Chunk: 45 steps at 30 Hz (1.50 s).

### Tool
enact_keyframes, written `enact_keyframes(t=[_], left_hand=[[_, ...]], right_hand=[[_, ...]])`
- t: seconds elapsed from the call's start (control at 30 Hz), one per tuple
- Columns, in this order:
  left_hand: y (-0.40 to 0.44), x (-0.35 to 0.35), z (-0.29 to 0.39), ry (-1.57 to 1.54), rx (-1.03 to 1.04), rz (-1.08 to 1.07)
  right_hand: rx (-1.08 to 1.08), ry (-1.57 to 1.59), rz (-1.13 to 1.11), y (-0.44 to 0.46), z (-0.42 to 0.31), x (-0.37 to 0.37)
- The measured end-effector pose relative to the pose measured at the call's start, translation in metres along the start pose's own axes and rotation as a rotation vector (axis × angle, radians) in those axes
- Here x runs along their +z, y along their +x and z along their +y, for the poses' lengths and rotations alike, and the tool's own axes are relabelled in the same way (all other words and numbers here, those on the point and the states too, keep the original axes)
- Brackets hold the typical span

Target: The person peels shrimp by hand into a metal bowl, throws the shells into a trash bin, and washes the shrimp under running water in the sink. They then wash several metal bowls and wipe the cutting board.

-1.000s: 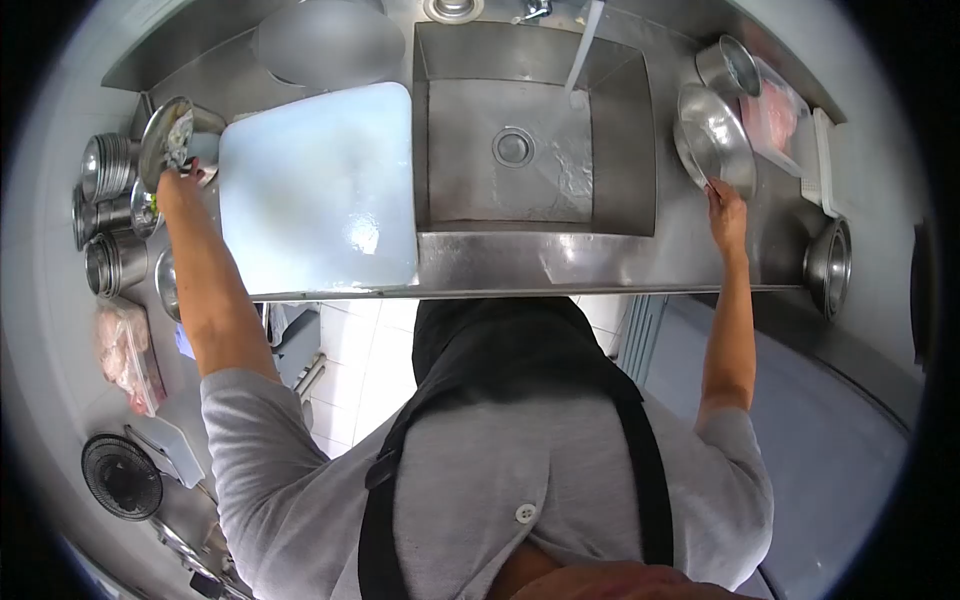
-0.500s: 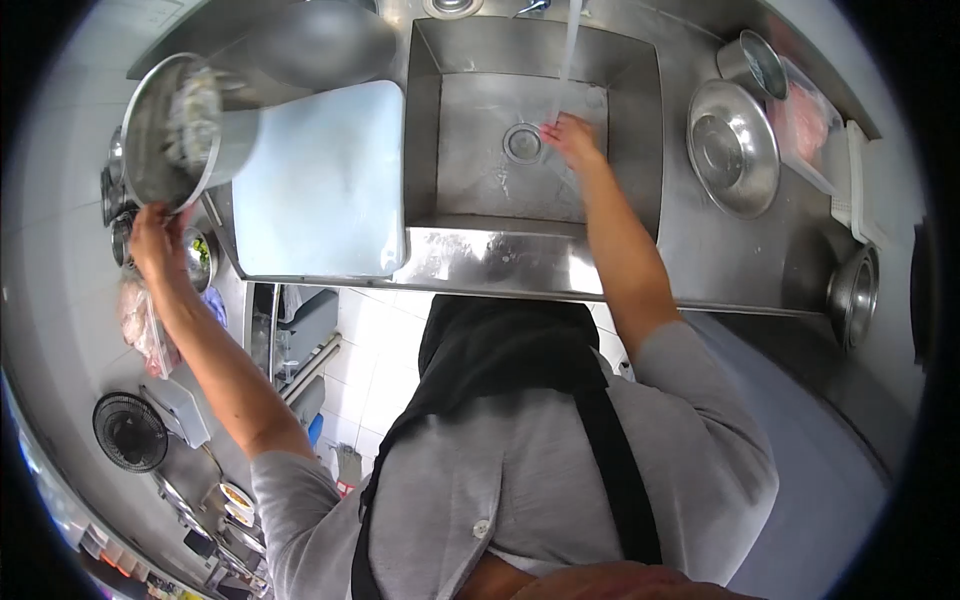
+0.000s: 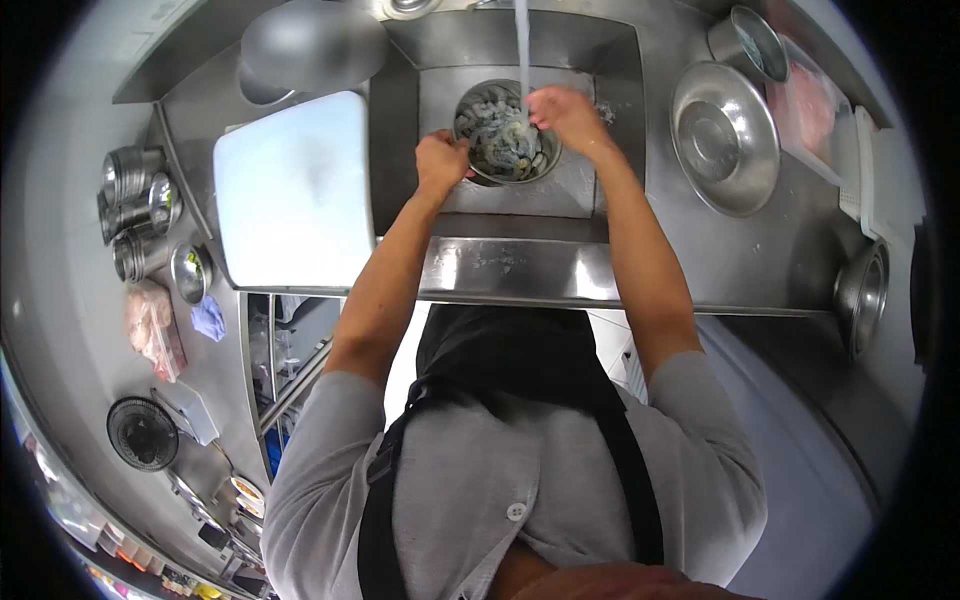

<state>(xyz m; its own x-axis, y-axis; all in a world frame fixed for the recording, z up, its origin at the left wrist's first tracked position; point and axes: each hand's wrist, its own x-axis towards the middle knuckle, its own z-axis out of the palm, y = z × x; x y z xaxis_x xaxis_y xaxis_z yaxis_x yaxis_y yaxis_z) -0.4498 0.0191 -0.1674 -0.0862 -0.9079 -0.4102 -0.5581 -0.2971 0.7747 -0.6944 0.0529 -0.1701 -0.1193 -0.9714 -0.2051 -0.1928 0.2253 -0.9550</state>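
Observation:
A metal bowl (image 3: 549, 170) is in the sink (image 3: 450, 200), under a stream of running water (image 3: 523, 50). Greyish pieces that look like shrimp (image 3: 500, 130) fill much of it. My left hand (image 3: 442, 162) grips the bowl's left rim, fingers closed round it. Over the bowl's right edge is my right hand (image 3: 567, 115), beside the water stream, its fingers bent together at the shrimp; whether they hold a piece is hidden.
A pale cutting board (image 3: 290, 190) lies left of the sink. To the right are a wide metal bowl (image 3: 712, 140), a metal pot (image 3: 750, 45) and a container of pink meat (image 3: 805, 105). Small metal bowls (image 3: 190, 272) and bagged meat (image 3: 152, 325) stand far left.
The shrimp bowl has moved from the left side into the sink with my left hand. My right hand let go of the wide bowl earlier and is now at the shrimp bowl.

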Motion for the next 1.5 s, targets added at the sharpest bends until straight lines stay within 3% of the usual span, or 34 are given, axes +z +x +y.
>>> enact_keyframes(t=[0.07, 0.17, 0.2, 0.3, 0.33, 0.43, 0.57, 0.63, 0.7, 0.73, 0.83, 0.87, 0.97, 1.07, 1.17, 1.23, 1.3, 1.33, 1.37, 1.4, 1.43, 1.5], left_hand=[[0.0, 0.022, 0.0, 0.095, 0.01, -0.03], [-0.002, 0.039, -0.009, 0.054, 0.006, -0.063], [0.0, 0.044, -0.012, 0.007, 0.008, -0.07], [0.016, 0.06, -0.006, -0.107, -0.006, -0.062], [0.02, 0.065, -0.008, -0.142, -0.022, -0.054], [0.042, 0.068, -0.03, -0.158, -0.099, -0.11], [0.062, 0.073, -0.04, -0.163, -0.025, -0.173], [0.064, 0.074, -0.037, -0.076, 0.027, -0.129], [0.084, 0.086, -0.094, -0.145, -0.167, -0.205], [0.095, 0.093, -0.112, -0.181, -0.255, -0.24], [0.072, 0.089, -0.092, 0.434, 0.251, 0.3], [0.071, 0.084, -0.066, 0.297, 0.207, 0.081], [0.095, 0.128, -0.066, 0.292, 0.253, -0.232], [0.137, 0.18, -0.125, 0.269, -0.182, -0.177], [0.136, 0.188, -0.103, -0.005, -0.238, -0.239], [0.148, 0.198, -0.112, -0.192, -0.251, -0.167], [0.155, 0.188, -0.107, -0.493, -0.28, -0.19], [0.168, 0.185, -0.113, -0.509, -0.151, -0.203], [0.172, 0.181, -0.123, -0.497, -0.21, -0.26], [0.164, 0.158, -0.093, -0.483, -0.266, -0.316], [0.161, 0.146, -0.077, -0.469, -0.32, -0.375], [0.167, 0.156, -0.105, -0.4, -0.334, -0.376]], right_hand=[[-0.029, -0.465, -0.205, -0.002, 0.027, 0.003], [0.079, -0.753, -0.262, 0.009, 0.075, 0.021], [0.147, -0.605, -0.244, 0.009, 0.077, 0.027], [0.211, -0.967, -0.292, 0.009, 0.044, 0.056], [0.128, -1.002, -0.299, 0.014, 0.065, 0.068], [0.046, -0.889, -0.4, 0.025, 0.094, 0.05], [0.176, -0.906, -0.163, 0.047, 0.139, 0.081], [0.114, -0.927, -0.217, 0.051, 0.144, 0.095], [0.102, -0.989, -0.394, 0.035, 0.128, 0.079], [0.245, -0.975, -0.28, 0.045, 0.163, 0.084], [0.456, -0.758, -0.176, 0.046, 0.135, 0.07], [0.453, -0.729, -0.165, 0.047, 0.14, 0.071], [0.433, -0.686, -0.122, 0.054, 0.163, 0.078], [0.381, -0.684, -0.018, 0.053, 0.178, 0.087], [0.393, -0.732, 0.044, 0.063, 0.17, 0.093], [0.483, -0.505, 0.043, 0.079, 0.195, 0.099], [0.378, -0.425, 0.015, 0.084, 0.211, 0.094], [0.233, -0.452, -0.022, 0.075, 0.206, 0.092], [0.09, -0.473, -0.063, 0.065, 0.2, 0.093], [0.105, -0.505, -0.148, 0.059, 0.191, 0.088], [0.12, -0.549, -0.075, 0.05, 0.179, 0.087], [0.147, -0.649, 0.074, 0.035, 0.161, 0.083]])
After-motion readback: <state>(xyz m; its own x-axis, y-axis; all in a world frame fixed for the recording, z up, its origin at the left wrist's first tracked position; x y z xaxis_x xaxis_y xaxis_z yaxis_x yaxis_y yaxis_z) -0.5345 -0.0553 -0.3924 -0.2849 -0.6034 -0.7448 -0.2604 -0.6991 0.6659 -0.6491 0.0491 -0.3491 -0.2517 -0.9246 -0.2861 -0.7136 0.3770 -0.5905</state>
